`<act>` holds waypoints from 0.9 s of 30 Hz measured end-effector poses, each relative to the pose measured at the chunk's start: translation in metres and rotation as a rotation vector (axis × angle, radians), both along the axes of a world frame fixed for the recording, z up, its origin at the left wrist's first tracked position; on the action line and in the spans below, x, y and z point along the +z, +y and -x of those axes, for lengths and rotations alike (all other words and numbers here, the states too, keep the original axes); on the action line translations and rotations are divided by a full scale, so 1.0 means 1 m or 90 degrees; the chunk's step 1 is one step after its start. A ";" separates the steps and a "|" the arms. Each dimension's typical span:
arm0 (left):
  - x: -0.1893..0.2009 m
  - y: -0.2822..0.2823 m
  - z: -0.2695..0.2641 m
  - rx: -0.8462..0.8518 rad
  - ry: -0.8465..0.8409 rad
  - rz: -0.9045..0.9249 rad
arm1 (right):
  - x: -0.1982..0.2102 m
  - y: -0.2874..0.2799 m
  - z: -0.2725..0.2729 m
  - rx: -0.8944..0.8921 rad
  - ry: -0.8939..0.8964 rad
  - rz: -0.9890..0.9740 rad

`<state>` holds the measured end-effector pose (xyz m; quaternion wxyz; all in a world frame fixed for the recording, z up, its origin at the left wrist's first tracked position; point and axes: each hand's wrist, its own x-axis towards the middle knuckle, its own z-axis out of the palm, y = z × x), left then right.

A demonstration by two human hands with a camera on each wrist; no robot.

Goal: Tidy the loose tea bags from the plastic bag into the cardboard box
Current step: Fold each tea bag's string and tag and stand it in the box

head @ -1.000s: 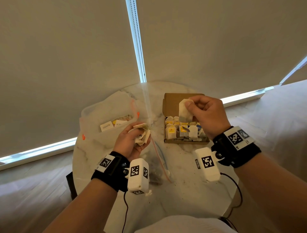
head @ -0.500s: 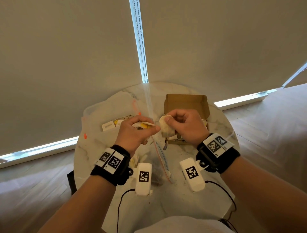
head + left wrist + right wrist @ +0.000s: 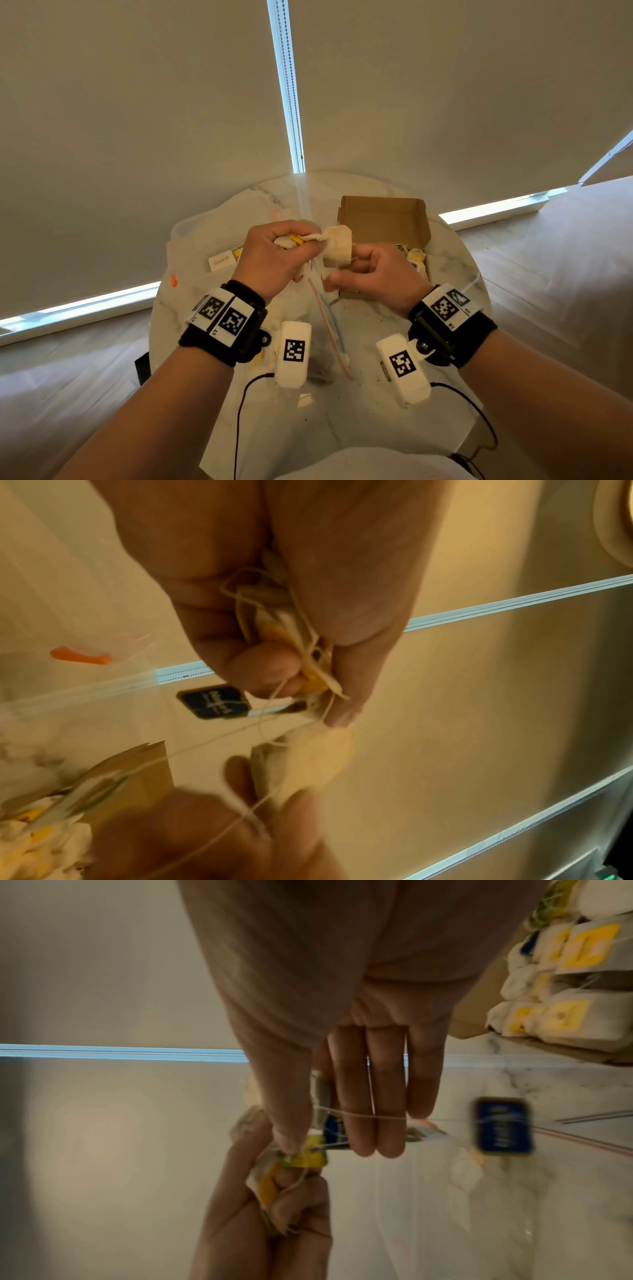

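Two hands meet above a round marble table (image 3: pixel 342 428), almost touching at the fingertips. The left hand (image 3: pixel 274 255) is curled into a fist around a bunch of tea bags (image 3: pixel 298 240); white paper, a yellow tag and loops of string poke out between its fingers. A dark blue tag (image 3: pixel 214 702) dangles on a string just below that fist.

Directly right of it, the right hand (image 3: pixel 373 274) pinches one tea bag (image 3: pixel 337 248) between thumb and fingers. This bag stands roughly upright, long axis vertical, its top next to the left fist. In the right wrist view a string runs across the right fingers (image 3: pixel 369 1096), so the bag appears tangled with the bunch.

Left of and beneath the left hand, the clear plastic bag (image 3: pixel 205 246) lies flat on the table with a few packets inside. Its zip strip trails toward the viewer, between the wrists.

Behind the right hand, slightly to its right, sits the open cardboard box (image 3: pixel 383 216), lid flap raised at the far side, with rows of tea bags already inside. The right hand is clearly the nearer one to the box, so, judging from this, the pinched bag needs pulling free and carrying a short way forward and right.
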<state>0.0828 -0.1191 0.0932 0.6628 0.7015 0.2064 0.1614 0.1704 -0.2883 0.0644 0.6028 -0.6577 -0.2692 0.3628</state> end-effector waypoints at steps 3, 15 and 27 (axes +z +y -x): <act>0.005 0.001 -0.003 -0.009 -0.008 0.003 | -0.011 -0.004 0.004 0.038 -0.032 0.054; 0.010 0.000 -0.005 -0.043 -0.013 0.012 | -0.024 -0.008 0.016 0.039 0.069 0.097; 0.017 -0.004 -0.004 -0.109 -0.034 0.020 | -0.040 -0.006 -0.004 -0.090 -0.229 0.195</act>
